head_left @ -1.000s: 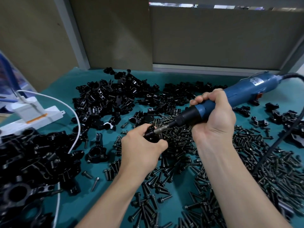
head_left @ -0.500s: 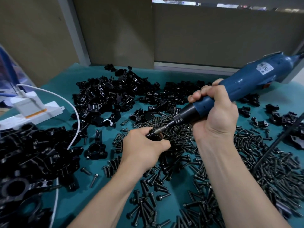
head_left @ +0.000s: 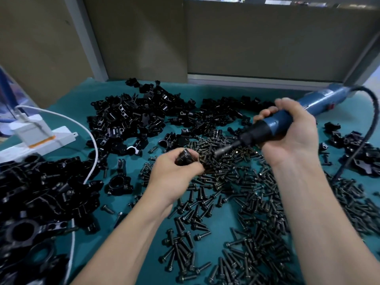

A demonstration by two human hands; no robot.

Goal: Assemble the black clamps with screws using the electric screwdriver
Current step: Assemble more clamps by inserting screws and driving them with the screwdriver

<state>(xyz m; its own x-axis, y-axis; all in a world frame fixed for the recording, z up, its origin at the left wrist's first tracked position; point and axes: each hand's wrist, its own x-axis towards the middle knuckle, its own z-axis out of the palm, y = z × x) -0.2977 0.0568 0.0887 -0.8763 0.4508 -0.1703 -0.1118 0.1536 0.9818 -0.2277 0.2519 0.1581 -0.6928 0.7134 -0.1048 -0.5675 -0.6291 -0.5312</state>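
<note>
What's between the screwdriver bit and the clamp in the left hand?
Head view: only loose screws show between the screwdriver bit and the clamp that the left hand grips; the two are apart.

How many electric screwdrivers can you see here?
1: the blue corded electric screwdriver, gripped by the right hand above the loose black screws; others could be hidden.

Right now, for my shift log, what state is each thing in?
left hand: holds a clamp
right hand: grips the screwdriver
bit: clear of the clamp
screws: scattered loose on the mat
clamp heap: piled loose
charger: plugged into the strip
</note>
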